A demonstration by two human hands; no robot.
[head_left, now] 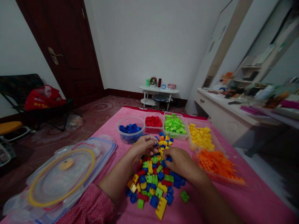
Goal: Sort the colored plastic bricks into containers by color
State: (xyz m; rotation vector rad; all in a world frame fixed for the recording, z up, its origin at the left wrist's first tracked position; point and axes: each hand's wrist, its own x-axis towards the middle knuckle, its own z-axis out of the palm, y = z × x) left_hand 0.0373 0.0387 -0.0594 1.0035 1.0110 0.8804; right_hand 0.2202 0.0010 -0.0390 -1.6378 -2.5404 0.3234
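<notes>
A mixed pile of plastic building blocks (154, 179) in blue, yellow, green and red is spread over the pink cloth. My left hand (145, 145) is over the far left side of the pile, its fingers curled toward the thumb. Some blue shows at its fingertips, but I cannot make out what they hold. At the pile's right side, my right hand (179, 160) has its fingers closed on a blue building block (168, 159), partly hidden by the fingers. A loose green block (184, 196) lies to the right of the pile, near my right forearm.
Behind the pile are a round tub of blue blocks (130, 128) and containers of red blocks (153, 121) and green blocks (174, 124). To the right are yellow blocks (201, 137) and orange pieces (218, 165). Stacked clear lids (63, 177) lie left.
</notes>
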